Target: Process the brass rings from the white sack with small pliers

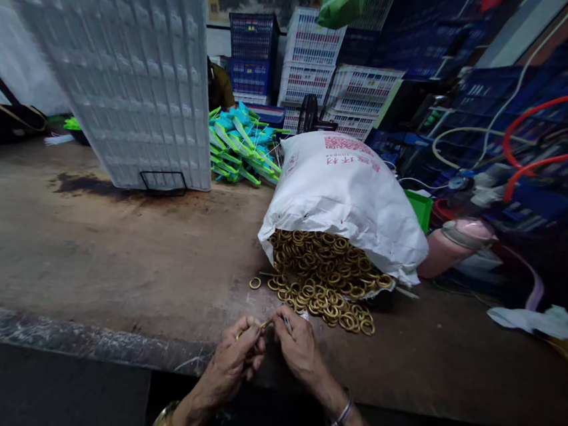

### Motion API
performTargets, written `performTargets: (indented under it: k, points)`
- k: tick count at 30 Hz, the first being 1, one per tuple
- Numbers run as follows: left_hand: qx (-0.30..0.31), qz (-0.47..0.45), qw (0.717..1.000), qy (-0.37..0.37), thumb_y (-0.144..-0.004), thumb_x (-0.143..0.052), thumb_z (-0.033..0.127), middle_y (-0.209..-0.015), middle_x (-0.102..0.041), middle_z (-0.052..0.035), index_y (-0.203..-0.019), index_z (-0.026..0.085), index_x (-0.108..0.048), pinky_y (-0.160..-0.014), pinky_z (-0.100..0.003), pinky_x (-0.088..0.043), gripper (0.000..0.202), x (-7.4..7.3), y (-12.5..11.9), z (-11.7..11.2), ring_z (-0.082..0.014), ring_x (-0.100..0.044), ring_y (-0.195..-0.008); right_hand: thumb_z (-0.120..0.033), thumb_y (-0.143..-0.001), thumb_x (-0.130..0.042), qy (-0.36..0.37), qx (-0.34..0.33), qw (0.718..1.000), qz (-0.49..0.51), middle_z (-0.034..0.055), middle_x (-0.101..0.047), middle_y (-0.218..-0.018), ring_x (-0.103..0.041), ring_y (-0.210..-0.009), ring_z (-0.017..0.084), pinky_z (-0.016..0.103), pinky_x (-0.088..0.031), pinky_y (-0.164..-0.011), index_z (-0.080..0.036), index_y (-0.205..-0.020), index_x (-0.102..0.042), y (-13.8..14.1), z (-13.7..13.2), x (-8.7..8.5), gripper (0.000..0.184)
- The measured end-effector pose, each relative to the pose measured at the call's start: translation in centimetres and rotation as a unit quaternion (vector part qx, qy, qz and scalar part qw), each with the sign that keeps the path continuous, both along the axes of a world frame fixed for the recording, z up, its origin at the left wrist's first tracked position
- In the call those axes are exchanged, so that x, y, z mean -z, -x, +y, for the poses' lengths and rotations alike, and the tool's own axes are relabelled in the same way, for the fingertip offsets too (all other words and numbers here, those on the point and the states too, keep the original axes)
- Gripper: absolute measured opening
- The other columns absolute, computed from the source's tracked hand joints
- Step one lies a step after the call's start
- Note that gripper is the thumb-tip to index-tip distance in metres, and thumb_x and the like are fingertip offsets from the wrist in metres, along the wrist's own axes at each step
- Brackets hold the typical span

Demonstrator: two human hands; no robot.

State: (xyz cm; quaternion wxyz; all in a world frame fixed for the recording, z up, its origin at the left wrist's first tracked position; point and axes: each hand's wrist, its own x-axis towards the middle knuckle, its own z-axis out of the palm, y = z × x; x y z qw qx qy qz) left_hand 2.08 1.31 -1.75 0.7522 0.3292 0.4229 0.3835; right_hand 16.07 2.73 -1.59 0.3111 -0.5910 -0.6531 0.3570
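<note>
My left hand [236, 359] is closed at the table's front edge, pinching a small brass ring [264, 324]. My right hand [298, 345] is closed too, its fingers pinched on a thin metal piece [287, 323] right beside that ring. The two hands touch at the fingertips. Just beyond them lies a heap of brass rings [324, 285] spilling from the mouth of a white sack [344, 188] that lies on its side on the worn brown table [109, 256]. One loose ring [255, 282] lies apart at the heap's left.
A white moulded plastic tray [122, 63] leans upright at the back left. A pile of green and blue pieces [240, 145] lies behind it, with stacked crates [309, 58] further back. Red and white hoses [538, 130], a pink object [454, 246] and a white rag [529, 320] crowd the right.
</note>
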Motion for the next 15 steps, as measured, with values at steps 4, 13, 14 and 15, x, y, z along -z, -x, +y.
performTargets:
  k: [4,13,14,15]
  points:
    - [0.0,0.018,0.999,-0.039,-0.079,-0.049,0.047,-0.062,-0.048,0.0058,-0.075,0.018,-0.043,-0.035,-0.012,-0.025,0.03,-0.1,0.0,0.2,-0.0019,-0.041,-0.041,-0.008,-0.069,-0.037,-0.029,-0.061,0.988,-0.138,-0.001,-0.053,-0.063,-0.046,-0.058,0.012,0.022,-0.026,-0.055,-0.019,-0.075,-0.051,-0.2,-0.8,1.0,0.019]
    - [0.01,0.093,0.994,-0.062,-0.075,-0.048,0.054,-0.055,-0.046,0.0067,-0.074,0.018,-0.042,-0.036,-0.013,-0.028,0.037,-0.2,0.0,0.2,-0.003,-0.039,-0.039,-0.003,-0.063,-0.036,0.005,-0.091,0.968,-0.234,0.001,-0.061,-0.074,-0.054,-0.066,0.014,0.023,-0.026,-0.058,-0.02,-0.09,-0.053,0.3,-1.2,-0.2,0.036]
    - [0.011,0.094,0.993,-0.071,-0.075,-0.048,0.054,-0.054,-0.046,0.007,-0.073,0.018,-0.042,-0.036,-0.014,-0.028,0.037,-0.2,0.1,0.3,-0.0031,-0.038,-0.039,-0.004,-0.063,-0.036,0.006,-0.09,0.967,-0.237,0.0014,-0.062,-0.075,-0.054,-0.067,0.014,0.023,-0.027,-0.059,-0.02,-0.091,-0.053,0.3,-1.2,-0.3,0.036]
    - [0.012,0.096,0.992,-0.079,-0.074,-0.048,0.055,-0.052,-0.045,0.0073,-0.073,0.018,-0.042,-0.036,-0.014,-0.028,0.037,-0.3,0.1,0.3,-0.0032,-0.037,-0.038,-0.004,-0.063,-0.036,0.004,-0.088,0.967,-0.24,0.0019,-0.062,-0.076,-0.054,-0.068,0.015,0.023,-0.027,-0.059,-0.02,-0.091,-0.053,0.3,-1.3,-0.3,0.036]
